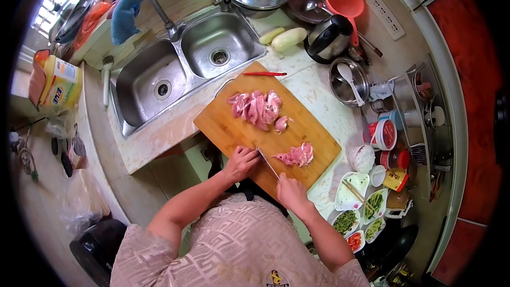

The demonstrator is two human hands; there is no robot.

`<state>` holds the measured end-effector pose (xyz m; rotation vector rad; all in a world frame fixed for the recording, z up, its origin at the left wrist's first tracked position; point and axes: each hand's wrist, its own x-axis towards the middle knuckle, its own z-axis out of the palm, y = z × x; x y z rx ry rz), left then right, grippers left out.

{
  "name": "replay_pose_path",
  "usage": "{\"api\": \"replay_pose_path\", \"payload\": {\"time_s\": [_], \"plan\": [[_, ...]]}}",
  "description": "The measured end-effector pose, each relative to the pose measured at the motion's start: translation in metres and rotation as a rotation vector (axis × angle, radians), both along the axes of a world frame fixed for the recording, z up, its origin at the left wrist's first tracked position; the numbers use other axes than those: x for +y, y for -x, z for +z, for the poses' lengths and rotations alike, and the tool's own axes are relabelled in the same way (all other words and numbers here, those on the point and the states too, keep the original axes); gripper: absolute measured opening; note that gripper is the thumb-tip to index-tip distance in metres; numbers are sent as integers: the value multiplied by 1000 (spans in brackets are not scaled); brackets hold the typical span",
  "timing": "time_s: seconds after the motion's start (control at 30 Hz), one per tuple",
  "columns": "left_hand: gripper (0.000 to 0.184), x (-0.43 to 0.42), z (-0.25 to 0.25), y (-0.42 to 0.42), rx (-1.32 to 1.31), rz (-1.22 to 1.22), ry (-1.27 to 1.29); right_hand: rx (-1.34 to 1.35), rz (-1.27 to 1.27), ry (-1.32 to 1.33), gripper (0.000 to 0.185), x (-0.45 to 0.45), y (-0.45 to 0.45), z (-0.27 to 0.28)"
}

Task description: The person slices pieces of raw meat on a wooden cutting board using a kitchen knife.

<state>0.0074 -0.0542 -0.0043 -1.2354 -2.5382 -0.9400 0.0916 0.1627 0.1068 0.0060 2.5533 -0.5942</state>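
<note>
A wooden cutting board (234, 108) lies at a slant on the counter. On it are a larger pile of sliced raw meat (255, 107), a small separate piece of meat (281, 124) and a smaller heap of cut meat (298, 154). My right hand (292, 193) grips a knife (270, 165) by its handle, the blade pointing up and left over the board. Beside the knife tip, my left hand (242, 163) rests at the board's near edge with fingers bent together. Whatever those fingers may hold is hidden.
A double sink (183, 79) borders the board at upper left. Red chili (264, 74) lies on the board's far edge. An electric kettle (328, 40), peeled vegetables (288, 39) and a steel bowl (348, 81) stand behind. Bowls of chopped greens (346, 222) sit to the right with chopsticks (357, 194).
</note>
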Motion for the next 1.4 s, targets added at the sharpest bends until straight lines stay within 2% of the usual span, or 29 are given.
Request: {"api": "replay_pose_path", "payload": {"time_s": [0.17, 0.27, 0.3, 0.4, 0.6, 0.8, 1.2, 1.33, 1.4], "plan": [[34, 1, -1, -1, 25, 19, -16, 59, -52, 85, 21, 4, 7, -22], [34, 2, 2, 4, 38, 16, -64, 75, -179, 75, 22, 23, -4, -21], [34, -1, 3, 0, 23, 10, -71, 65, -248, 0, 23, 22, -5, -13], [35, -1, 1, -2, -56, 46, -198, 99, -186, 49, 23, 17, -10, -2], [36, -4, 5, -1, -13, 20, -131, 54, -71, 15, 22, -4, -16, 26], [31, -5, -2, 0, 42, -12, -29, -31, -56, 10, 21, 9, -32, 19], [31, -2, 4, 2, 10, -1, -39, -57, -80, -7, 24, -7, 3, 2], [26, -2, 12, 6, -60, 10, -139, -104, -241, 259, 33, 46, 9, -19], [23, -7, 15, 4, -127, 60, -210, -19, -454, 351, 33, 57, -5, -9]]}}
